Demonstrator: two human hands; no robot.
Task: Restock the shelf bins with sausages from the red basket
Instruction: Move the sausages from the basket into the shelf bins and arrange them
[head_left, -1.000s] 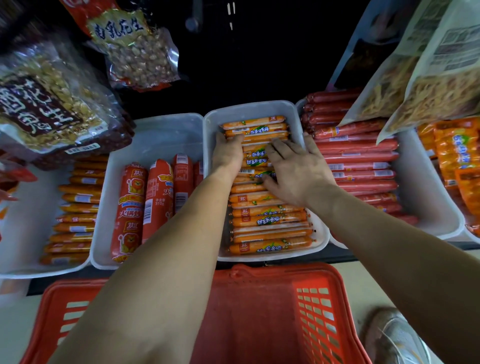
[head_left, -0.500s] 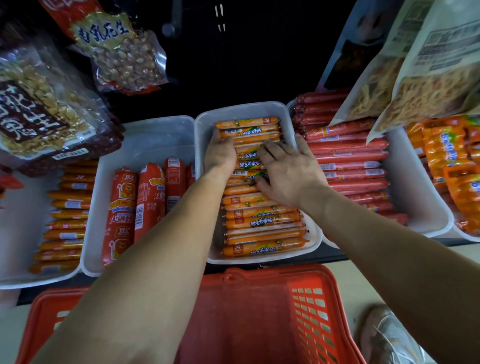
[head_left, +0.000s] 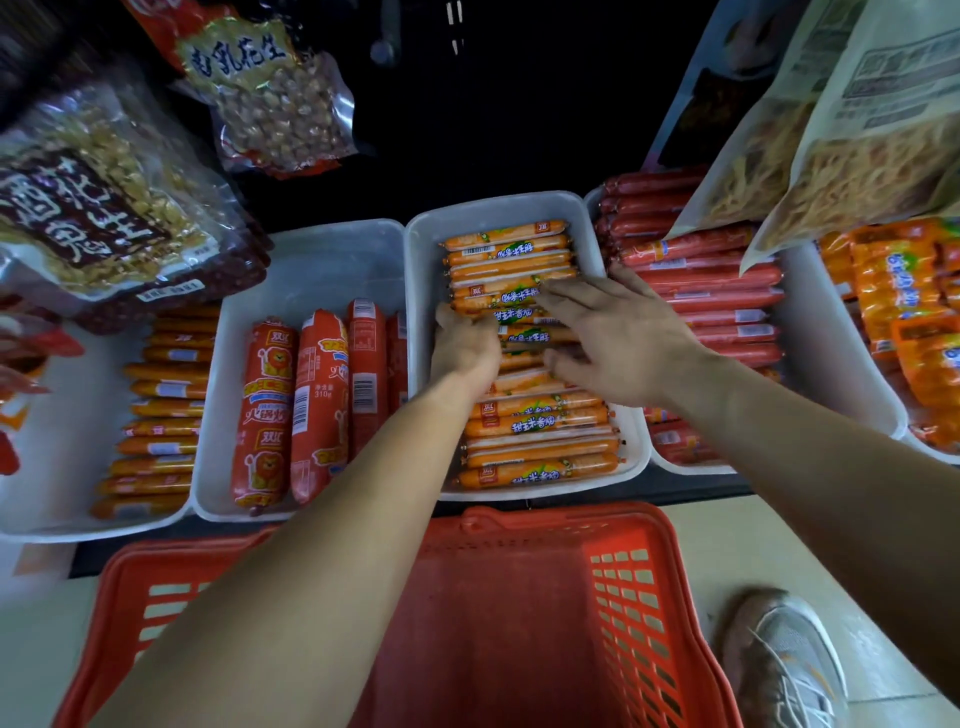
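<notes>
Left hand clenched on orange sausages | right hand flat, released | sausages light, slick film: grip mid-length | middle bin

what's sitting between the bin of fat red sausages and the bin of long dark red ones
In the head view, one white bin of thin orange sausages sits there, with both hands, left and right, pressed on the stack.

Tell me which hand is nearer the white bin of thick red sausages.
Left. The left hand sits beside the white bin of thick red sausages, by the shared wall; the right hand lies farther right over the orange sausages.
</notes>
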